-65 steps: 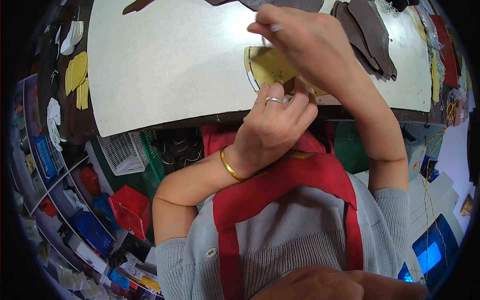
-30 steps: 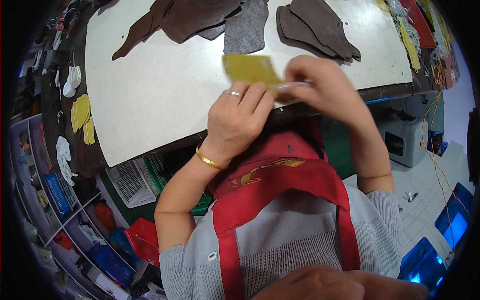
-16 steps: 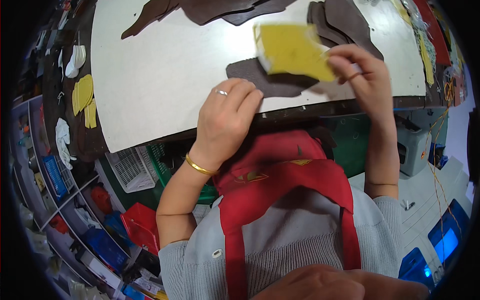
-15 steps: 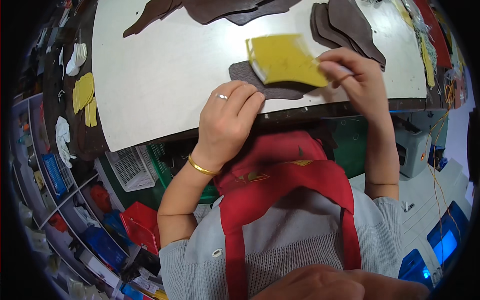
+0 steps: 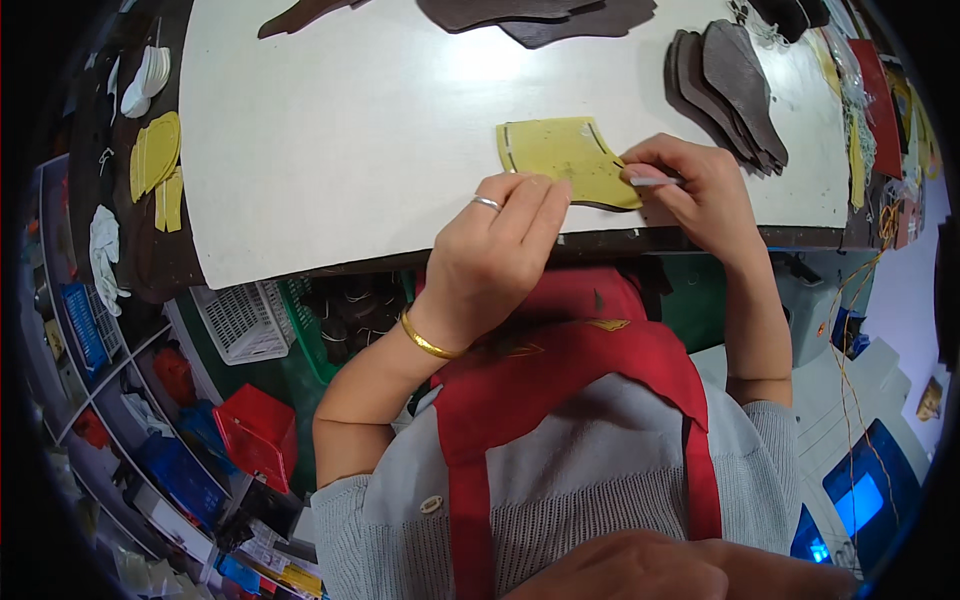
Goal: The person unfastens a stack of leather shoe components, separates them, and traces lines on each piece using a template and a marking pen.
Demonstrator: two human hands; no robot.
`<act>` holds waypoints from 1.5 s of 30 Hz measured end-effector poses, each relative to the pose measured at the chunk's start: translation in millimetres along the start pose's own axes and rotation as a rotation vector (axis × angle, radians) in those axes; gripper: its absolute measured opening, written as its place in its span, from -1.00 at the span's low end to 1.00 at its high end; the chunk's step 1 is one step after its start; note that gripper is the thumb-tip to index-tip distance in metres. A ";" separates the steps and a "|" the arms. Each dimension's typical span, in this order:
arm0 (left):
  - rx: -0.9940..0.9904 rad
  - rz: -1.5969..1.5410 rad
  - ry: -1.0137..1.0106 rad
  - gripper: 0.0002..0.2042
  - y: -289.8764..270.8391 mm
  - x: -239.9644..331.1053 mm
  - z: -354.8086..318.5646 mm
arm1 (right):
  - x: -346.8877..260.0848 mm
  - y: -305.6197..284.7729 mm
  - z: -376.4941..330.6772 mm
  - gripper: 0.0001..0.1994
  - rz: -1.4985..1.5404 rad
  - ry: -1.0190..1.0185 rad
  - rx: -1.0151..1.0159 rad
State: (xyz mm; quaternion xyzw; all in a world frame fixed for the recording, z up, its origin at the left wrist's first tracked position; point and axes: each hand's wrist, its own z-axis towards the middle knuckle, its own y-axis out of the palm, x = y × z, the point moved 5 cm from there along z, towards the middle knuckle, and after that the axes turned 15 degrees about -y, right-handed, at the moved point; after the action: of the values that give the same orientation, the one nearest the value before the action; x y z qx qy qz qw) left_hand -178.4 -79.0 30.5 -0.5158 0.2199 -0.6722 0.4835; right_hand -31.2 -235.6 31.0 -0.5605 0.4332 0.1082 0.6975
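Yellow, flat and slotted, a template [image 5: 555, 150] lies in the head view near the front edge of a white board [image 5: 330, 150], toward the right of its middle. A thin dark edge, seemingly of a brown piece [image 5: 605, 207], shows from under its lower side. The left hand [image 5: 497, 240] comes in from below, a silver ring [image 5: 487, 202] on one finger and a gold bangle [image 5: 427, 337] at the wrist; its fingers are bent and held together, their tips resting on the template's lower part. Whether the thumb pinches anything cannot be told, since the back of the hand covers it. The right hand [image 5: 708, 195] is at the template's right side, thumb and forefinger closed round a slim pale tool [image 5: 657, 182], with the fingertips at the template's edge. Beyond this hand, farther up the board, a stack of dark brown cut pieces [image 5: 735, 90] lies fanned, and more brown pieces [image 5: 570, 20] overlap along the far side. Left of the board lie other yellow shapes [image 5: 155, 160], a white bundle [image 5: 146, 82] and a crumpled white cloth or glove [image 5: 103, 258]. The person wears a red apron [image 5: 570, 375] over a grey knitted top [image 5: 590, 470]. Below the table stand a white basket [image 5: 245, 320], a green basket [image 5: 305, 335] and a red bin [image 5: 257, 430].
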 end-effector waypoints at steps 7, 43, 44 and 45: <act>-0.158 0.331 0.024 -0.58 3.0 15.1 8.0 | 22.8 -24.2 -17.8 -0.80 0.062 0.124 0.079; -0.024 0.366 0.114 -0.70 23.5 41.1 -1.8 | -52.7 29.4 91.2 -0.85 -0.386 -0.624 0.162; -0.029 0.379 0.106 -0.71 22.9 40.5 -0.6 | -54.3 25.0 86.1 -0.85 -0.395 -0.637 0.217; -0.027 0.375 0.104 -0.71 23.4 39.6 -1.5 | -47.5 16.1 78.8 -0.82 -0.405 -0.535 0.212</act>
State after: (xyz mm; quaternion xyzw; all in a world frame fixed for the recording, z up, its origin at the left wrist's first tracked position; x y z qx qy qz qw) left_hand -169.9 -124.2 30.4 -0.4367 0.3459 -0.5930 0.5814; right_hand -31.9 -145.1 54.1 -0.5113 0.1237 0.0651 0.8479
